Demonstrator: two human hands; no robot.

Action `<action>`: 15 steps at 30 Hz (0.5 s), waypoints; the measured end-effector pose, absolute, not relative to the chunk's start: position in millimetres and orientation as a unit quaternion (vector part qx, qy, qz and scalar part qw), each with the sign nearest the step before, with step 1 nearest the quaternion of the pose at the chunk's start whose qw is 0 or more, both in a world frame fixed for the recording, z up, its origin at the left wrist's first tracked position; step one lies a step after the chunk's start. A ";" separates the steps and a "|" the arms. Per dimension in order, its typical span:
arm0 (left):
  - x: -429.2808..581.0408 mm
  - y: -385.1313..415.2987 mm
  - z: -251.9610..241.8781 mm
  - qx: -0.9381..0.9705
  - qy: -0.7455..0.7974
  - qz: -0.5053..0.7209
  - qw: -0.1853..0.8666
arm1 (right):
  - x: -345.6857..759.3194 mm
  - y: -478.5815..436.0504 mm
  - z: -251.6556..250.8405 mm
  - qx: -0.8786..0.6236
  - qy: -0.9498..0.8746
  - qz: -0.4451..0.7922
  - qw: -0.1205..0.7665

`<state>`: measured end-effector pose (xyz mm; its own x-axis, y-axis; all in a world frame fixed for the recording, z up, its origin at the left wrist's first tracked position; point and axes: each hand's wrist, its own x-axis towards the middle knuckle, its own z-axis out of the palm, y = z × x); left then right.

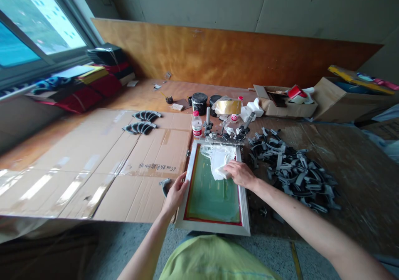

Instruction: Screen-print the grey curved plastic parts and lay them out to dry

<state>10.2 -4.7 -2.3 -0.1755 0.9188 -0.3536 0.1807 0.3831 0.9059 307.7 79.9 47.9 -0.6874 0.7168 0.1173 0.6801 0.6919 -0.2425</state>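
A screen-printing frame with a pale metal rim and green mesh lies in front of me. My left hand grips its left rim, next to a curved grey plastic part on the cardboard. My right hand is closed on a small white piece, pressed to the mesh; whether it is a cloth wad or a scraper is unclear. White paste is smeared over the mesh's upper part. At the frame's far end stands a clamp with metal posts.
Many loose grey parts are heaped at right. Several curved parts lie in rows on the cardboard sheet. Behind the frame stand a red-capped bottle, black tubs and a tape roll. Open boxes sit back right.
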 end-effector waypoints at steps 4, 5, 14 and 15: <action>9.7 -4.5 -3.9 0.415 0.663 0.376 0.496 | 316.2 87.5 65.3 -0.337 -0.931 0.118 0.075; 9.4 -4.5 -4.4 0.416 0.661 0.377 0.498 | 313.8 92.4 66.9 -0.345 -0.928 0.118 0.078; 4.8 -3.2 -11.0 0.416 0.660 0.370 0.504 | 309.7 66.7 29.9 -0.362 -0.915 0.072 0.164; 4.6 -2.9 -9.5 0.416 0.660 0.368 0.505 | 311.8 68.8 33.6 -0.361 -0.914 0.085 0.162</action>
